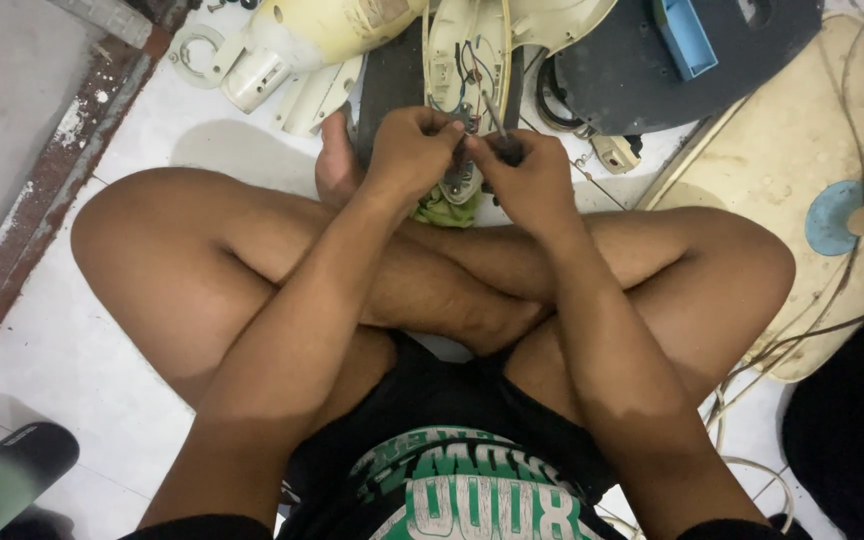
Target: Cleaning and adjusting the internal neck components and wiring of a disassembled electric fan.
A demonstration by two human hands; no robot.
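The left hand [410, 150] pinched a small metal switch part [459, 182] while the right hand [532, 180] closed around a dark-handled screwdriver [500, 135], its tip in the wires of the open cream fan housing [464, 50] just beyond both. With the part held in mid-air, I judged the tip could slip and jab a finger. No labels showed; a blue rectangular piece [685, 35] lay beyond the right hand.
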